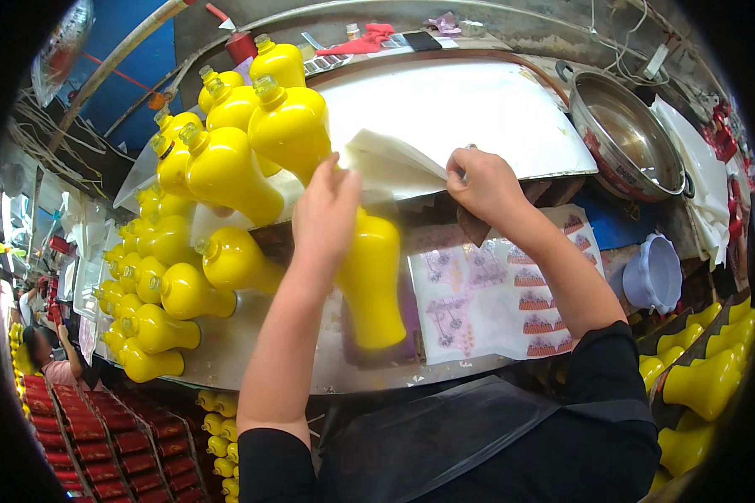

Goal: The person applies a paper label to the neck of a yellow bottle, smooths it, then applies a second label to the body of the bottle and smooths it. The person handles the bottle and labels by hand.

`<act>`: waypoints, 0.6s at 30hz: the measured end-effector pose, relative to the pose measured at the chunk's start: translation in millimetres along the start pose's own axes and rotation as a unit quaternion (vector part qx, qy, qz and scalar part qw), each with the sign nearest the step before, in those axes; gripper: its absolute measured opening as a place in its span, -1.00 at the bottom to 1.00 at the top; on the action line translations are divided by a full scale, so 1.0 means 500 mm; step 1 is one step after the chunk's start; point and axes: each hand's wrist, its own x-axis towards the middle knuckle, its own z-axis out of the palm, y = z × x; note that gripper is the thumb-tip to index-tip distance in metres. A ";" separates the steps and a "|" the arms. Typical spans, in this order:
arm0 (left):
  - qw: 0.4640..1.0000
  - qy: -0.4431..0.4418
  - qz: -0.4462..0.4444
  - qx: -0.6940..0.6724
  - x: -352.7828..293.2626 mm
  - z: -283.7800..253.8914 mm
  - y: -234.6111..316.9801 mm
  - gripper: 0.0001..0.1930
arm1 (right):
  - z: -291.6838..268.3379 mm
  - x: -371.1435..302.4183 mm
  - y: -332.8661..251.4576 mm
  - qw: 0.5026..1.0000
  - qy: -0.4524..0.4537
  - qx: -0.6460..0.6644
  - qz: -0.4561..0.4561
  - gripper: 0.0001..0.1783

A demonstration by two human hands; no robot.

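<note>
My left hand (325, 210) is blurred above a yellow vase-shaped bottle (373, 281). The bottle is blurred too, and its neck is lost behind the hand, so I cannot tell whether the fingers hold it. My right hand (485, 184) is closed, with finger and thumb pinching the corner of a thin whitish sheet (394, 159) that lifts at an angle over the white work surface. A small grey bit shows at its fingertips. Below lies a printed sheet of decals (445, 293), with purple tree pictures on the left and rows of reddish designs on the right.
Yellow bottles (226, 168) crowd the left of the table (260, 360). A wide metal pan (625, 126) stands at the far right, with a pale purple basin (653, 272) nearer. More bottles (700, 377) fill the right side. A person (54, 352) sits at far left beside red racks (109, 427).
</note>
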 end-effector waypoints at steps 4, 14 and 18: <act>0.998 -0.027 -0.036 0.053 0.075 0.025 0.027 -0.30 | 0.013 -0.027 0.005 0.995 0.035 -0.058 -0.075 -0.93; 0.994 -0.056 -0.072 0.059 0.120 0.061 -0.011 -0.26 | -0.006 -0.018 0.016 0.994 -0.038 0.100 -0.037 -0.80; 0.991 -0.054 -0.095 0.073 0.128 0.071 -0.016 -0.29 | 0.019 0.045 -0.007 0.934 -0.087 0.332 0.099 -0.67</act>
